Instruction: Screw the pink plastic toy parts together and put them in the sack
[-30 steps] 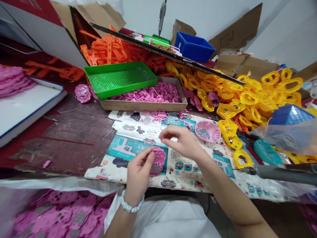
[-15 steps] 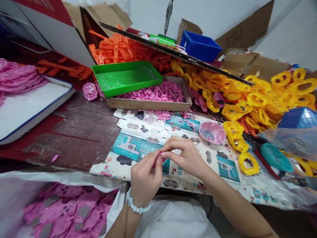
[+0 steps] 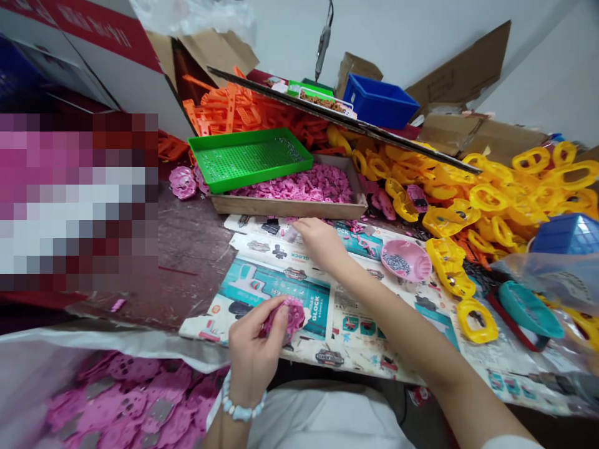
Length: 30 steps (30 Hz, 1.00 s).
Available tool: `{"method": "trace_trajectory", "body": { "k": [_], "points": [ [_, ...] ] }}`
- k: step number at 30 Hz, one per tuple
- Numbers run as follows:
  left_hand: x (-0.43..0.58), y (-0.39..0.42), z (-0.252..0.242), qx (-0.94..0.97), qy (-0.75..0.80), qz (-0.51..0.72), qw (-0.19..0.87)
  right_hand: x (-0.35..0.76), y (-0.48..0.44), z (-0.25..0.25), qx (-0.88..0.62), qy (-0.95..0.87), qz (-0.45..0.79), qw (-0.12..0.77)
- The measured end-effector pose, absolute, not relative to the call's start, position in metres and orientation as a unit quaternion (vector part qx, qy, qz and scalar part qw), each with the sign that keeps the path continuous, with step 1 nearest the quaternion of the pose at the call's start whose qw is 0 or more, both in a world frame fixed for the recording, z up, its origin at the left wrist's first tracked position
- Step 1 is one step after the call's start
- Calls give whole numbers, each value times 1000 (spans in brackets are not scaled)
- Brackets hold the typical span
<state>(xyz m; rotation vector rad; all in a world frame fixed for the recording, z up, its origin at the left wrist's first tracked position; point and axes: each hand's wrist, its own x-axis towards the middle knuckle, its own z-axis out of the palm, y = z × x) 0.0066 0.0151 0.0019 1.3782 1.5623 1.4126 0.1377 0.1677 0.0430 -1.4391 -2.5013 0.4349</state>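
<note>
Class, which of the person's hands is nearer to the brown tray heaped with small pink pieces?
Right. The right hand is just in front of the brown tray; the left hand, holding a pink part, is clearly farther from it, back toward the person.

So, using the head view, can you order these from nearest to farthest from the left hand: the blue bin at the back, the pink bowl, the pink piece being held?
1. Pink piece: held in the left hand.
2. Pink bowl: ahead, to the right.
3. Blue bin: at the back, also rightward.
</note>
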Motion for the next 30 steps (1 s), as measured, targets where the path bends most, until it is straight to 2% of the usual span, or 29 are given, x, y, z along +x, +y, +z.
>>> {"method": "trace_trajectory", "body": {
  "k": [4,9,14,18,23,30],
  "points": [
    [0,13,0,490,600,543,325,109,188,23,-489,-865,88,69],
    [-4,15,3,438,616,543,365,102,189,28,-520,-848,71,74],
    [-1,23,5,373,605,563,423,130,146,42,-526,-827,155,128],
    [3,24,-5,331,594,574,456,169,85,37,-513,-805,272,124],
    [16,22,-13,306,556,573,518,202,39,27,-561,-772,251,162],
    [31,21,-14,290,534,568,554,222,31,35,-480,-808,287,184]
  ]
}}
